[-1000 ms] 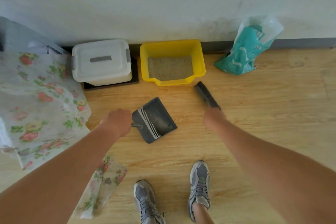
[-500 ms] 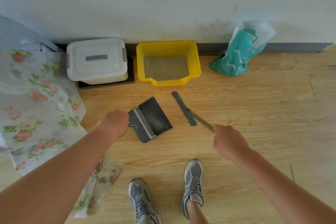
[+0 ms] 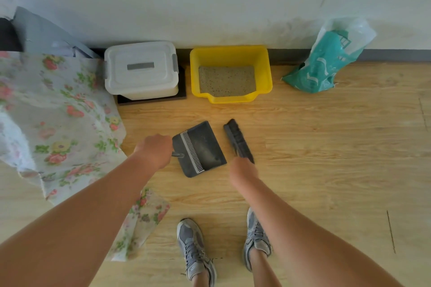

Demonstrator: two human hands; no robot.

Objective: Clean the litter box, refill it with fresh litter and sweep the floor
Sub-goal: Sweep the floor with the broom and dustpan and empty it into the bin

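At mid-frame the left hand [image 3: 155,151] curls round the handle of the dark grey plastic dustpan [image 3: 200,149], the right hand [image 3: 242,170] grips the dark hand brush [image 3: 238,141] just beside it, and beyond sits the litter-filled yellow plastic litter box [image 3: 265,72]; a hard stroke might flick grains past the pan.

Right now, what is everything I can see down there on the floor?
litter box: one, yellow, against the wall.
litter: one layer, grey-beige, in the litter box.
storage box: one, white, left of the litter box.
mat: one, black, under the storage box.
bag: one, teal and clear, far right.
dustpan: one, dark grey, before the litter box.
brush: one, dark, right of the dustpan.
cloth: one, floral, far left.
shoes: two, grey, bottom.
left hand: one, gripping the dustpan's handle.
right hand: one, holding the brush.
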